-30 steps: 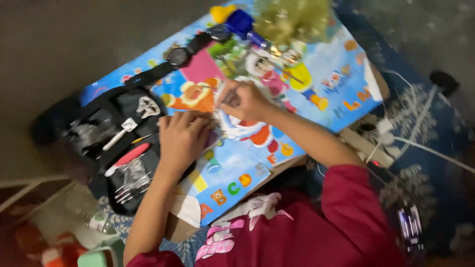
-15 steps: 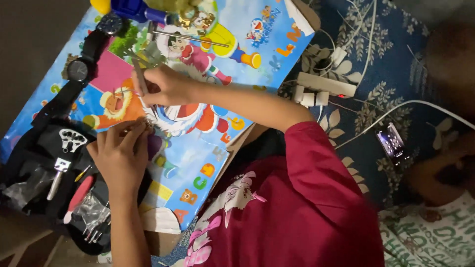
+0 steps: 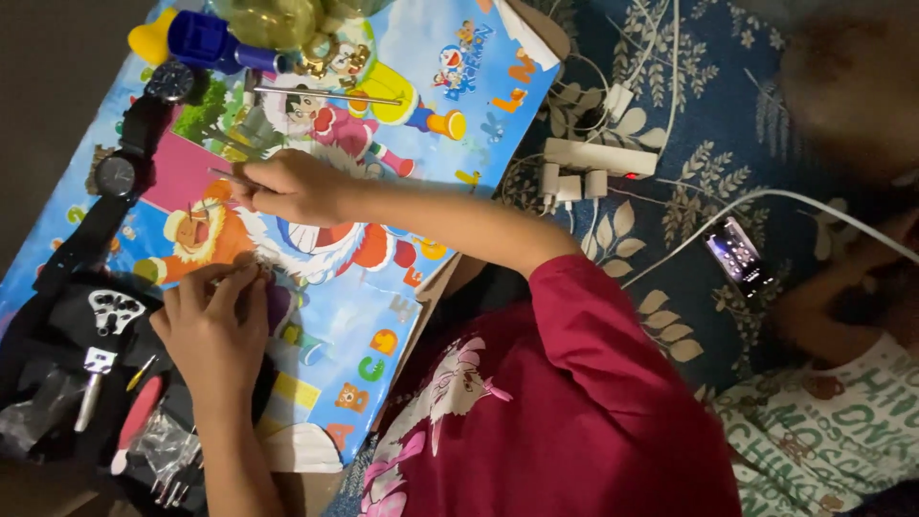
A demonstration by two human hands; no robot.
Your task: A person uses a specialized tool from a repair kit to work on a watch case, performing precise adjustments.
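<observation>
My right hand (image 3: 287, 187) pinches a thin metal tool (image 3: 222, 174) whose tip points left over a colourful cartoon-printed mat (image 3: 459, 57). My left hand (image 3: 215, 330) rests lower on the mat with its fingertips pinched together on a small part (image 3: 239, 278) too tiny to identify. The two hands are a short way apart. Two black wristwatches (image 3: 172, 81) (image 3: 115, 177) lie at the mat's left edge, near my right hand.
An open black tool pouch (image 3: 100, 325) with small tools lies left of my left hand. A blue and yellow tool (image 3: 196, 38) and a long metal rod (image 3: 325, 96) lie at the mat's top. A power strip (image 3: 598, 158), cables and a phone (image 3: 737, 254) sit on patterned cloth; another person (image 3: 833, 412) is at right.
The view has swung, so the mat and hands sit further left. My right hand with the tool has drawn away from my left hand, which stays pinched over the mat.
</observation>
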